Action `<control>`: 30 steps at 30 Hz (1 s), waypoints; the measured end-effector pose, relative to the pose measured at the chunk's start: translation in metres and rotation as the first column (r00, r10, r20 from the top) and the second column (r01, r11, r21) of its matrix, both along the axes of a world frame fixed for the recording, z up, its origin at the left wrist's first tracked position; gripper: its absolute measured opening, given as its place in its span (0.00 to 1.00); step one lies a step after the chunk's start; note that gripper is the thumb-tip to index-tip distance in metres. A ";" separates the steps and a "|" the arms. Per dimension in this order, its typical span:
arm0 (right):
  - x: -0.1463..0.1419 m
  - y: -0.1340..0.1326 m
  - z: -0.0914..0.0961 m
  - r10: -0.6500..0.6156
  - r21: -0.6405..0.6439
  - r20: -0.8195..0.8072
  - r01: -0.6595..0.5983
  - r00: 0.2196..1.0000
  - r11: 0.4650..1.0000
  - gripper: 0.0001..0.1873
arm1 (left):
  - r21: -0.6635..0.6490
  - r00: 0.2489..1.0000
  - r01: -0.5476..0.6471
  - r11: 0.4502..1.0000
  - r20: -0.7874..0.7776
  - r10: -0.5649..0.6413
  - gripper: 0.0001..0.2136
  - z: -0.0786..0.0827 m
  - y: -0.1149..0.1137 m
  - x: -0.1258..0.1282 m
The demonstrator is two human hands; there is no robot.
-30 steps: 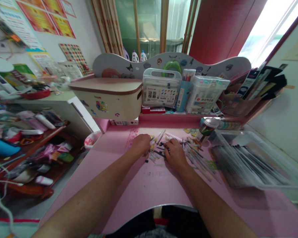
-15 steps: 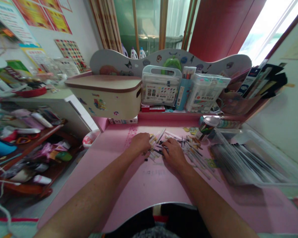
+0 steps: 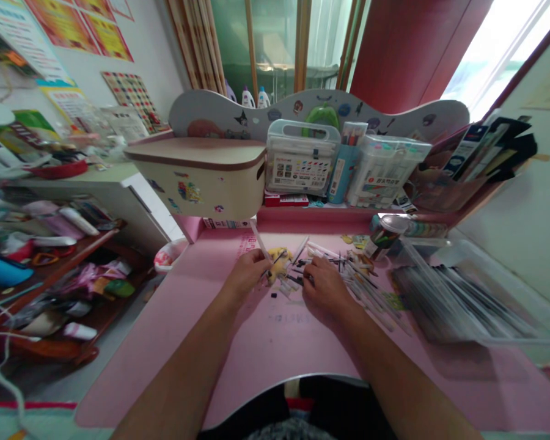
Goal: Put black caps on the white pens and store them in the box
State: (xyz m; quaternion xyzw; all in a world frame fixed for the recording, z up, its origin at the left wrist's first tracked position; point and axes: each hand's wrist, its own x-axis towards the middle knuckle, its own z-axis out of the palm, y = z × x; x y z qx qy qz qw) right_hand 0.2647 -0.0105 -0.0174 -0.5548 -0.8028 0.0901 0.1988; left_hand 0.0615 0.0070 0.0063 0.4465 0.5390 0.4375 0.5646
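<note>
A scattered pile of pens (image 3: 343, 269) lies on the pink desk (image 3: 275, 342) in front of me. My left hand (image 3: 245, 275) is closed on a thin white pen (image 3: 258, 238), lifted and slanting up toward the back. A small yellow object (image 3: 277, 256) lies just right of that hand. My right hand (image 3: 323, 284) rests palm down on the pile, its fingers curled among the pens; what they grip is hidden.
A clear tray of pens (image 3: 467, 293) stands at the right. A round tin (image 3: 380, 232) sits behind the pile. On the desk's shelf stand a cream lidded box (image 3: 201, 177) and clear marker cases (image 3: 302, 159). Cluttered shelves (image 3: 50, 256) stand to the left.
My left hand has pulled back a little from the pile and raised a white pen out of it. My right hand has stayed on the pens.
</note>
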 end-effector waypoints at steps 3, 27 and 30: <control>0.002 -0.002 0.007 0.013 -0.040 0.069 -0.010 0.998 0.999 0.06 | 0.046 0.990 -0.138 0.989 0.047 0.136 0.06 0.000 0.000 0.002; -0.005 -0.004 -0.003 0.003 0.038 -0.047 -0.001 0.999 0.999 0.06 | -0.024 0.655 0.189 0.982 -0.741 -0.145 0.07 -0.008 0.004 -0.045; -0.005 -0.004 -0.005 0.014 0.032 -0.086 -0.012 0.996 0.999 0.06 | -0.017 0.688 0.193 0.981 -0.710 -0.148 0.07 -0.009 0.003 -0.045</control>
